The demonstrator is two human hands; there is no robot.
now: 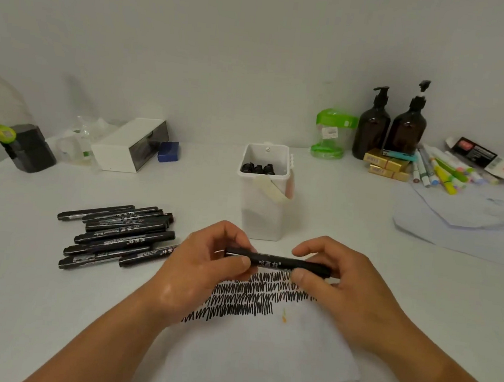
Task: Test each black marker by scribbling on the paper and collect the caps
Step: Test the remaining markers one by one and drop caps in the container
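Left hand [207, 260] and right hand [340, 279] each have a pinching grip on one black marker [271, 260] just above the scribbled paper [259, 361]. Yank too hard and the cap could fly off the worktop [48, 310], honestly.

One view only: a wide-angle camera worn on my head. It faces forward and down across the tabletop [405, 282] toward its far edge and the wall [259, 37]. It sits close above my forearms; my left hand [203, 263] and right hand [352, 289] fall at frame centre
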